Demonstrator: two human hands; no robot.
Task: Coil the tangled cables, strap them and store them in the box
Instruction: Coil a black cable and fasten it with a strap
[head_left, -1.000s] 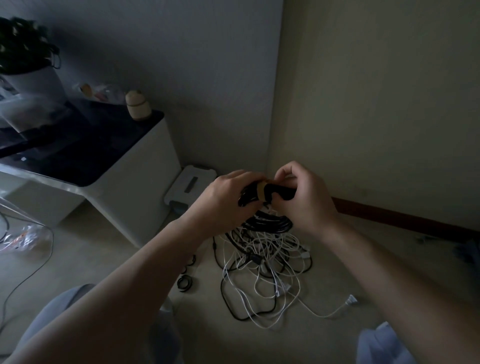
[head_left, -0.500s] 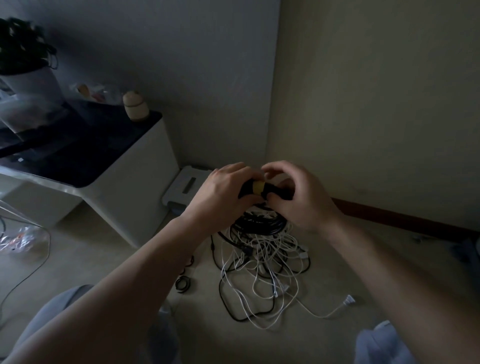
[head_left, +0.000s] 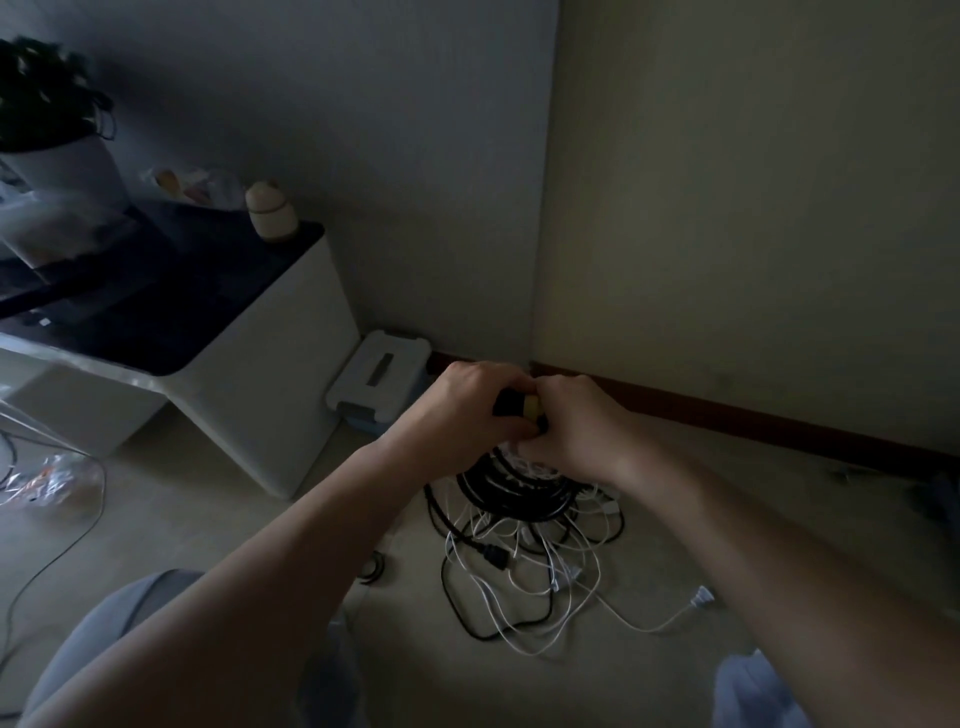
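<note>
Together, curled hands (head_left: 470, 410) round coil (head_left: 519, 491)

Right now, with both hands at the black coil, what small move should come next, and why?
Probably finish closing the yellow strap round the black coil: the left hand and right hand both grip it at the strap, and the coil hangs below them.

A white cabinet (head_left: 249, 395) stands left; on its dark top, a potted plant (head_left: 47, 104) and beige jar (head_left: 270, 210); a plastic bag (head_left: 47, 480) lies on the floor.
</note>
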